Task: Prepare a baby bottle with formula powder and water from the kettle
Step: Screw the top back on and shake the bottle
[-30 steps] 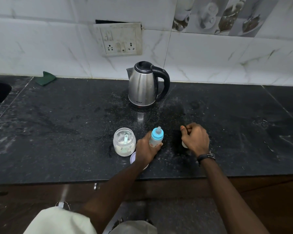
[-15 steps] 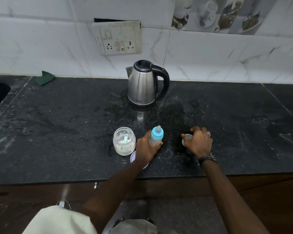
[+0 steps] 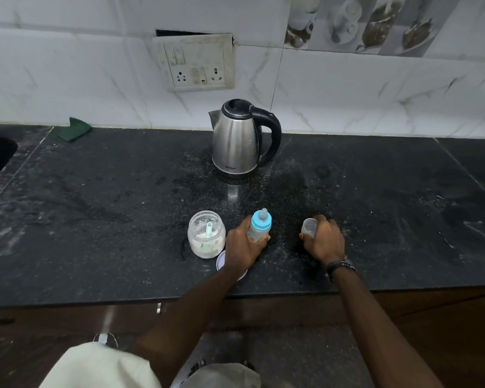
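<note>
Baby bottle (image 3: 259,226), blue teat collar fitted: stood upright, gripped by the left hand (image 3: 242,245). Clear cap (image 3: 309,227), right of bottle: held by the right hand (image 3: 324,239). Formula jar (image 3: 206,233), left; kettle (image 3: 240,138), behind. Advised: bottle to be steadied while the collar was unscrewed.

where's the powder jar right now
In the head view the jar stands open on the counter, front centre, just left of the left hand gripping the bottle, with its lid lying beside its base.
</note>
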Demonstrator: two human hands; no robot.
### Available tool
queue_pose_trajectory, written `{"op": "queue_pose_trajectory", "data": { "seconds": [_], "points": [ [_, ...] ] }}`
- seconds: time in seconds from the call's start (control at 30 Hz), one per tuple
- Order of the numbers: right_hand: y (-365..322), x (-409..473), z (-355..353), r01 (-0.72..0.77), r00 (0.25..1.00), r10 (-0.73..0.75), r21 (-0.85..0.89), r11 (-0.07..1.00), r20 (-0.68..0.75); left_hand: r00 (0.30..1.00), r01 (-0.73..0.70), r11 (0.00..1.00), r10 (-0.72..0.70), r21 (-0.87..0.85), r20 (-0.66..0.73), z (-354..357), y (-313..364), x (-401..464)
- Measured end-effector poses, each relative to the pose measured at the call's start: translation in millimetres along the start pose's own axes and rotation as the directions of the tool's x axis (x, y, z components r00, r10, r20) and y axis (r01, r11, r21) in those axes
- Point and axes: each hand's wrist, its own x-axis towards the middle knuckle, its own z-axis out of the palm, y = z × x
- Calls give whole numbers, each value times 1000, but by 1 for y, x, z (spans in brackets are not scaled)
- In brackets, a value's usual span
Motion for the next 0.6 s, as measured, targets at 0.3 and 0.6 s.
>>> {"op": "queue_pose_trajectory", "data": {
  "seconds": [0.3,0.6],
  "points": [
    [-21,-1,-17,109,994,-106,91,990,-40,1000,-14,1000,14,6,-11,0,0,1],
    [-58,-5,-47,254,961,-221,210,944,-168,999,-25,1000,26,13,-21,1,-1,1]
  ]
}}
